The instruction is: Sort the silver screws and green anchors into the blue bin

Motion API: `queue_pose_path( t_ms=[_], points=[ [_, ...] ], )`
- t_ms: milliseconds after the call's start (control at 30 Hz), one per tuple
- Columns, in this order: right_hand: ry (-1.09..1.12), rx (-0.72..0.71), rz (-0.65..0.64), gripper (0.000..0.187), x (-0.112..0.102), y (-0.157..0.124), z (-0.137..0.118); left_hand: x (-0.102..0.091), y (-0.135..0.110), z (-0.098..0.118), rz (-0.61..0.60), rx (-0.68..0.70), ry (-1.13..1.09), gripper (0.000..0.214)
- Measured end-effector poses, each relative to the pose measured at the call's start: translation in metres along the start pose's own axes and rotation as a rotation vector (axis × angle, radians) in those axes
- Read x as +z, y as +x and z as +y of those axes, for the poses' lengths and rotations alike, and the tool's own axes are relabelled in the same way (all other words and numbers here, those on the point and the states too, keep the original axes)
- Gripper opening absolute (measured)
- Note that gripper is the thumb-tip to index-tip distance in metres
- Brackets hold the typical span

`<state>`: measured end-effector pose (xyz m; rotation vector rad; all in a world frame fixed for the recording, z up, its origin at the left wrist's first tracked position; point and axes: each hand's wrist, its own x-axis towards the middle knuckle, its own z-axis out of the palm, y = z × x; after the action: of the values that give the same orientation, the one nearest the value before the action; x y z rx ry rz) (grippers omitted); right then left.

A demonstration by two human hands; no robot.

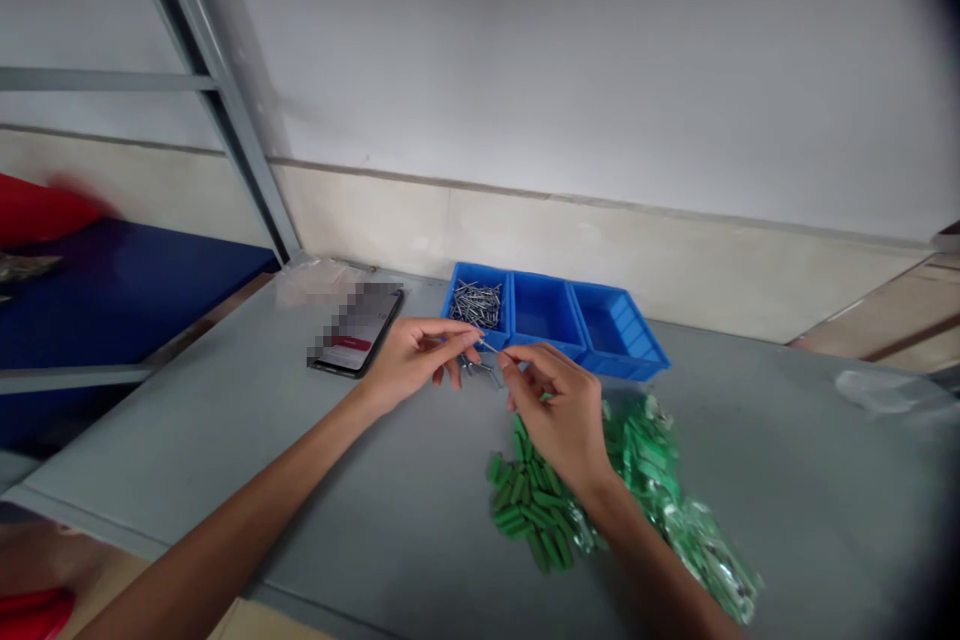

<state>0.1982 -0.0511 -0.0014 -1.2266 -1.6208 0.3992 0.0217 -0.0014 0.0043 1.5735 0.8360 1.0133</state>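
Note:
My left hand (420, 355) and my right hand (559, 405) are close together above the table, fingertips pinched. Between them stretches a thin metal screw (489, 347), one end in each hand. Some loose screws (480, 372) lie on the table just beneath, partly behind my fingers. Behind my hands, a blue three-part bin (592, 360) holds a heap of similar screws (476, 303) in its left compartment. Green plastic wall plugs (529, 495) are piled on the table below my right hand, which covers part of the pile.
Clear bags with green pieces (652, 460) lie right of my right forearm. A phone (360, 330) and crumpled clear plastic (315, 280) are at the left of the grey table (337, 520). More clear plastic (877, 390) lies far right. A metal frame post (225, 90) stands at the left.

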Motion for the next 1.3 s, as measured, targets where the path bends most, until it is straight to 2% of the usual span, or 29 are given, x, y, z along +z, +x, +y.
queue_pose_path(
  t_ms=[300, 500, 800, 967, 1300],
  points=[
    [0.052, 0.061, 0.077, 0.010, -0.0034, 0.0015, -0.0019, -0.0012, 0.0005, -0.0032, -0.024, 0.006, -0.027, 0.022],
    [0.063, 0.040, 0.087, 0.010, -0.0061, 0.0029, -0.0032, -0.0006, -0.0014, 0.0015, -0.016, -0.015, -0.047, 0.020],
    [0.086, 0.074, 0.081, 0.010, -0.0054, 0.0015, -0.0029, 0.0000, 0.0008, -0.0010, -0.117, -0.078, -0.021, 0.017],
    [0.032, 0.030, 0.070, 0.010, -0.0039, -0.0001, -0.0042, 0.0014, 0.0017, -0.0070, -0.172, -0.111, -0.004, 0.022],
    [-0.044, -0.041, 0.070, 0.010, -0.0013, -0.0002, -0.0041, -0.0003, 0.0027, -0.0080, -0.111, -0.072, 0.022, 0.023]
  ],
)
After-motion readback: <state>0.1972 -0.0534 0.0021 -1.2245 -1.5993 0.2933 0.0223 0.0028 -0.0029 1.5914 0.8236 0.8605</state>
